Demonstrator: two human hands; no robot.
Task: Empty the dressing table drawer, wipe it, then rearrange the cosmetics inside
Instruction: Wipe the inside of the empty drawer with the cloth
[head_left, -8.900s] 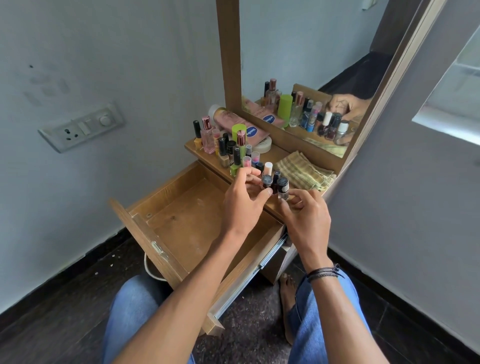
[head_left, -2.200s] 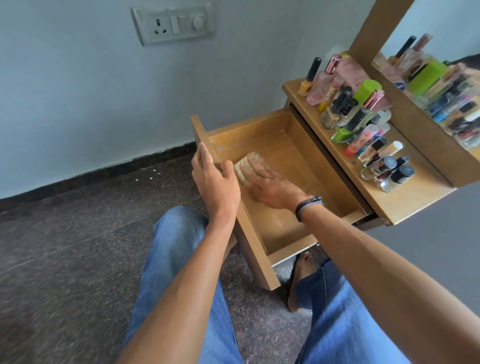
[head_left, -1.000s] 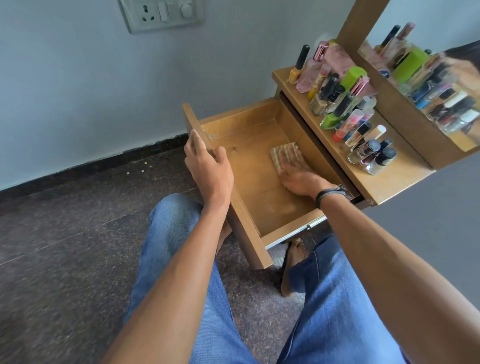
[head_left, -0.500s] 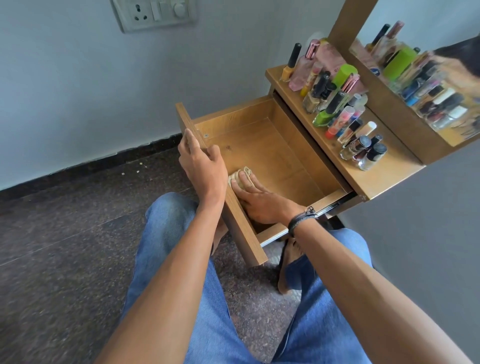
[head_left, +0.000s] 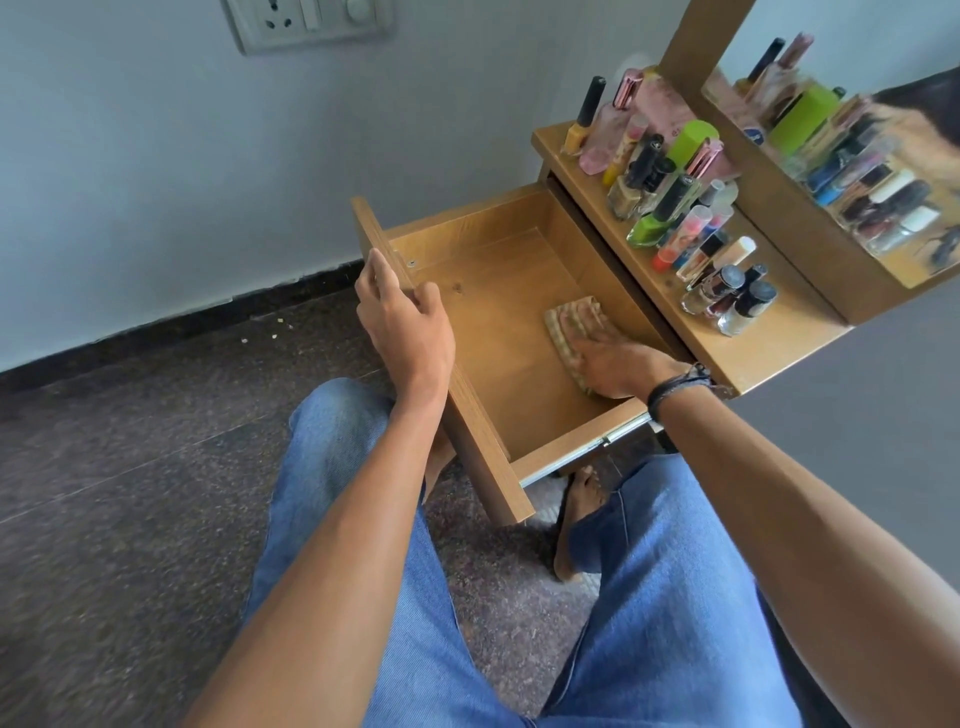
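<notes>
The wooden drawer (head_left: 483, 291) is pulled out with nothing in it but a folded striped cloth (head_left: 574, 322). My right hand (head_left: 615, 364) lies flat on the cloth, pressing it to the drawer floor near the right side wall. My left hand (head_left: 405, 327) grips the top edge of the drawer front. Several cosmetics bottles (head_left: 675, 208) stand crowded on the dressing table top (head_left: 769, 338) to the right of the drawer: nail polishes, perfumes, a green bottle and a pink tube.
A mirror (head_left: 841, 130) in a wooden frame rises behind the table top. A switch plate (head_left: 306, 21) is on the grey wall. My legs in blue jeans (head_left: 415, 597) and a bare foot (head_left: 576, 525) are over the dark stone floor (head_left: 114, 493).
My right hand has slid the cloth from the drawer's front left corner across to its right side. My left hand has stayed on the drawer front.
</notes>
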